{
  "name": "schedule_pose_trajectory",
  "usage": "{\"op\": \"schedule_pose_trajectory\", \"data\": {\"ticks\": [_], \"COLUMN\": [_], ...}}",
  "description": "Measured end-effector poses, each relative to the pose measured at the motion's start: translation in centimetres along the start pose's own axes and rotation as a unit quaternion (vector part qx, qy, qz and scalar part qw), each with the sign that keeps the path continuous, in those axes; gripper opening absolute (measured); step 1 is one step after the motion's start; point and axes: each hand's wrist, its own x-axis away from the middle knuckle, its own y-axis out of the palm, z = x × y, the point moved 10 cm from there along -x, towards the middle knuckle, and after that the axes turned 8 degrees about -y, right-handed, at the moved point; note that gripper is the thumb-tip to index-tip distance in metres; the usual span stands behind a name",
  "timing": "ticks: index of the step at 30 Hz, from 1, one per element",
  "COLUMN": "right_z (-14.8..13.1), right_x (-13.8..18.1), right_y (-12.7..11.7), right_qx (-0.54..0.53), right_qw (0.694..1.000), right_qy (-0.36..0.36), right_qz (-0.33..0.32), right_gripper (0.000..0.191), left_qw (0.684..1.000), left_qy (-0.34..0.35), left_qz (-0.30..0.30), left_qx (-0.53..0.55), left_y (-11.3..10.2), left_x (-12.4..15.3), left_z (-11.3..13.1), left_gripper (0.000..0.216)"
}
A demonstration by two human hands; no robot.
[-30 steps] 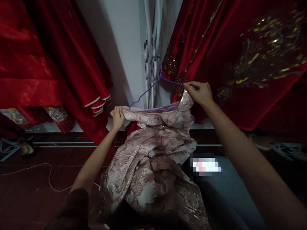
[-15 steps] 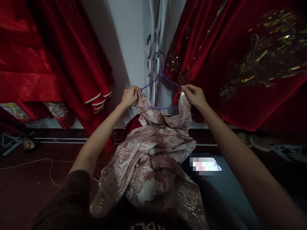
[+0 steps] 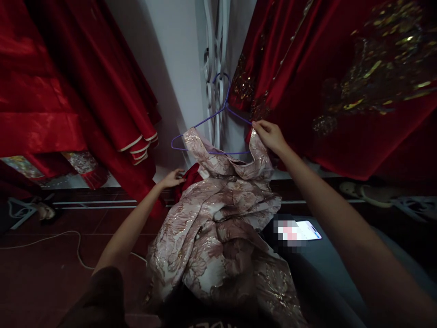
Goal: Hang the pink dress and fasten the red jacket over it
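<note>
A pale pink dress (image 3: 205, 218) with a metallic floral pattern spreads over my lap. Its straps hang on a purple wire hanger (image 3: 210, 119), whose left arm sticks out past the left strap. My right hand (image 3: 271, 136) pinches the right strap (image 3: 256, 146) against the hanger's right arm. Lower on the left, my left hand (image 3: 172, 179) is off the hanger, its fingers stretched out beside a dark red cloth (image 3: 189, 181) that shows behind the dress. Whether the fingertips touch that cloth, I cannot tell.
Red garments (image 3: 116, 91) hang on the left, and a red sequinned one (image 3: 348, 82) on the right. White scrolled metalwork (image 3: 215, 59) stands against the wall. A lit phone (image 3: 309, 230) lies to the right of the dress. A white cable (image 3: 80, 250) crosses the floor at left.
My left hand has let go of the left strap and moved down and left to the dark red cloth. The hanger's left end now shows outside the strap. My right hand keeps its pinch.
</note>
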Motion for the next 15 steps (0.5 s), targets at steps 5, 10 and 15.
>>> {"op": "schedule_pose_trajectory", "data": {"ticks": [5, 10, 15], "right_z": [-0.4, -0.5, -1.5], "right_x": [-0.1, -0.2, -0.1], "right_y": [-0.7, -1.1, -2.1], "right_qx": [0.005, -0.002, 0.02], "right_qw": [1.0, 1.0, 1.0], "right_qy": [-0.002, 0.002, -0.008], "right_qz": [0.0, 0.0, 0.007], "right_gripper": [0.048, 0.049, 0.049], "left_qw": [0.998, 0.991, 0.991], "left_qy": [-0.026, -0.074, -0.025], "left_qz": [0.004, -0.072, 0.033], "left_qx": [-0.058, 0.08, 0.127], "left_y": [0.2, -3.1, -9.5], "left_x": [-0.2, -1.2, -3.5], "left_z": [-1.6, 2.6, 12.9], "left_gripper": [0.018, 0.033, 0.017]}}
